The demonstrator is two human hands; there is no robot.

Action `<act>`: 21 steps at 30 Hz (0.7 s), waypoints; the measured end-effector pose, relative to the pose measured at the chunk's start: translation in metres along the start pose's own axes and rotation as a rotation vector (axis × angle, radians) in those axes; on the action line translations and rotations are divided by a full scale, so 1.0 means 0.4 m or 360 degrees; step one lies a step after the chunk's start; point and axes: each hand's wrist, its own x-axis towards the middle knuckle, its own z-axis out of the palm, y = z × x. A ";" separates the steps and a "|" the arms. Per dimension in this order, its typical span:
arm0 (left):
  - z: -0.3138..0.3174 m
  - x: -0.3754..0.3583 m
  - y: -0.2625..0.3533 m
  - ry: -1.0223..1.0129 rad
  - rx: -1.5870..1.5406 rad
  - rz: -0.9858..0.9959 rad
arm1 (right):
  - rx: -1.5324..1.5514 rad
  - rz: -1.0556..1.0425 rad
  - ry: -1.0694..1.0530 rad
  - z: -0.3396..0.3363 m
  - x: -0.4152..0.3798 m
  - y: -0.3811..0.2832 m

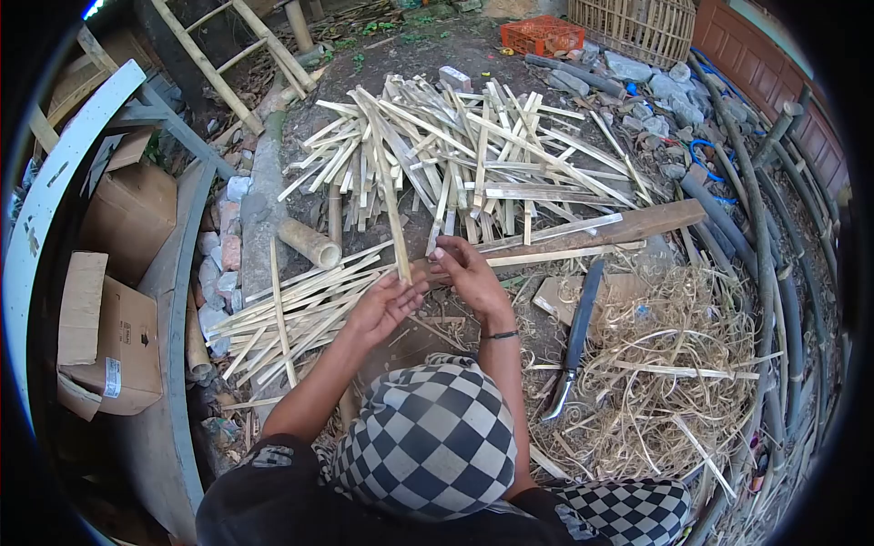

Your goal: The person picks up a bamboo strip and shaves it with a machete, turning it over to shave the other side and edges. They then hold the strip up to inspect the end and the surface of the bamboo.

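Your left hand [381, 310] pinches the near end of a bamboo strip [392, 218], apparently to steady it as it extends towards the strip pile [496, 150]. Whether your right hand [475, 280], just beside, grips anything cannot be told. The long knife [577, 337] lies to your right, presumably for reach.

"What colours are showing beyond the left hand [387, 307] and right hand [475, 284]?"

"Strips [481, 164] are showing pale yellow, some looking grey — and farther off, a crate [543, 36] is glowing bright orange."

"And to the hands' right?"

"A knife blade [583, 317] is looking dark grey, and shavings [665, 409] are showing straw-gold."

"And behind the hands?"

"Cloth [437, 437] is repeating dark and white checks — and a wristband [500, 335], just behind the right hand, is showing black."
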 end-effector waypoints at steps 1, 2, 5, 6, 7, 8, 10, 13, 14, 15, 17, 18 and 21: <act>0.021 -0.001 -0.019 -0.0114 0.0153 -0.0109 | -0.0106 -0.0038 0.0067 -0.001 0.007 0.000; 0.038 0.001 -0.037 -0.0231 0.0309 -0.0213 | -0.0213 -0.0079 0.0135 -0.006 0.013 -0.001; 0.091 -0.047 -0.072 -0.0173 0.0630 -0.0293 | -0.0550 -0.0125 0.0278 -0.006 -0.018 0.002; 0.099 -0.043 -0.092 -0.0197 0.0690 -0.0259 | -0.0581 -0.0173 0.0427 -0.018 -0.034 -0.008; 0.101 -0.038 -0.104 -0.0225 0.0704 -0.0267 | -0.0581 -0.0186 0.0457 -0.027 -0.046 -0.019; 0.100 -0.032 -0.116 -0.0328 0.0846 -0.0147 | -0.0678 -0.0175 0.0613 -0.034 -0.059 -0.028; 0.117 -0.034 -0.145 -0.0456 0.1210 0.0084 | -0.0755 -0.0195 0.0834 -0.052 -0.088 -0.043; 0.132 -0.033 -0.162 -0.0454 0.1652 0.0365 | -0.0876 -0.0192 0.1027 -0.058 -0.111 -0.058; 0.123 -0.025 -0.165 -0.0467 0.1651 0.0406 | -0.0795 -0.0270 0.1114 -0.066 -0.108 -0.045; 0.141 -0.024 -0.146 -0.0501 0.1662 0.0417 | -0.0791 -0.0290 0.1144 -0.082 -0.105 -0.037; 0.201 -0.046 -0.079 -0.0776 0.2230 0.0345 | -0.0594 -0.0317 0.0918 -0.102 -0.105 -0.032; 0.247 -0.050 -0.028 -0.0823 0.2624 0.0391 | -0.0484 -0.0387 0.0865 -0.095 -0.121 -0.045; 0.322 0.004 0.110 -0.0566 0.2194 0.0585 | -0.0502 -0.0410 0.0589 -0.116 -0.123 -0.027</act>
